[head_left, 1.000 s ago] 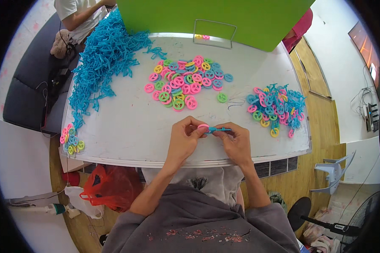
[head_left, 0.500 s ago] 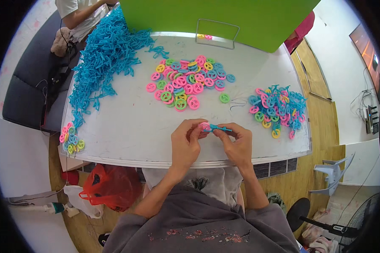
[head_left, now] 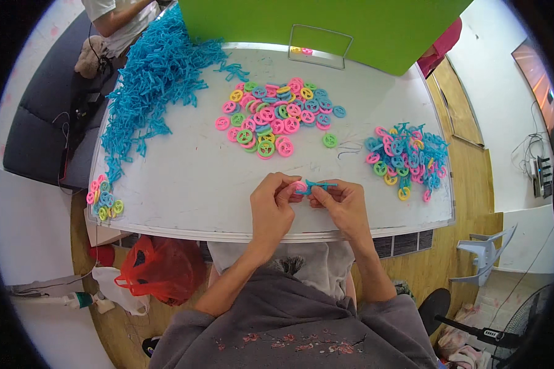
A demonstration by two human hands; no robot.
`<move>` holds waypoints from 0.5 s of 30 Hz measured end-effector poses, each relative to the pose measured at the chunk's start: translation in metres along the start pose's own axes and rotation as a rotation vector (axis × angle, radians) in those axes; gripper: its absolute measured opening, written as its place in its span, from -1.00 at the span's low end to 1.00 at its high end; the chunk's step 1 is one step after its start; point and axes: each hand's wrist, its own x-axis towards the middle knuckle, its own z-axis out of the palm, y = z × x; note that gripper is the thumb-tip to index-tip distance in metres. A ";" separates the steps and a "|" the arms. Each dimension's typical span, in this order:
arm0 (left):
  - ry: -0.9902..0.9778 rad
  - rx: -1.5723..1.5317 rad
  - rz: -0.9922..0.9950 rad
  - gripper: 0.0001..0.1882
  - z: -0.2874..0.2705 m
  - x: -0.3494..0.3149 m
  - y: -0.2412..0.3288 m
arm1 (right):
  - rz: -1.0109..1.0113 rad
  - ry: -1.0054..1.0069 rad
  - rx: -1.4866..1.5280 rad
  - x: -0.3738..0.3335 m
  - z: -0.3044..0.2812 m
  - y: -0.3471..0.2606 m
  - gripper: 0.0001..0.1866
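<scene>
Close to the table's near edge, my left hand (head_left: 273, 206) pinches a small pink plastic wheel (head_left: 299, 187) between thumb and fingers. My right hand (head_left: 341, 208) is closed on a blue forked plastic piece (head_left: 317, 186), whose end meets the wheel. Fingertips partly cover the joint, so I cannot tell whether the two are fastened. Beyond my hands lies a heap of pink, green, blue and yellow wheels (head_left: 277, 117), with one green wheel (head_left: 330, 141) apart from it. To the right is a pile of blue pieces with wheels on or among them (head_left: 406, 157).
A large mound of blue plastic pieces (head_left: 157, 74) covers the far left of the white table (head_left: 197, 197). Several wheels (head_left: 104, 200) lie at the left corner. A green board (head_left: 326, 24) stands along the far edge; a person's arm (head_left: 114, 21) shows beyond, at left.
The blue piece has turned in my right fingers, and its free end now points slightly upward. Both hands stay in nearly the same place, and the view has shifted a little.
</scene>
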 end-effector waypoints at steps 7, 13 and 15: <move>-0.016 -0.093 -0.027 -0.86 0.000 -0.001 -0.007 | 0.037 -0.046 0.146 0.003 -0.002 0.001 -0.83; 0.039 -0.061 0.065 -0.86 0.002 -0.003 -0.003 | -0.012 0.085 0.073 0.000 0.011 0.006 -0.83; 0.031 0.001 0.051 -0.88 0.000 -0.002 -0.004 | -0.113 0.185 0.065 -0.002 0.018 0.009 -0.86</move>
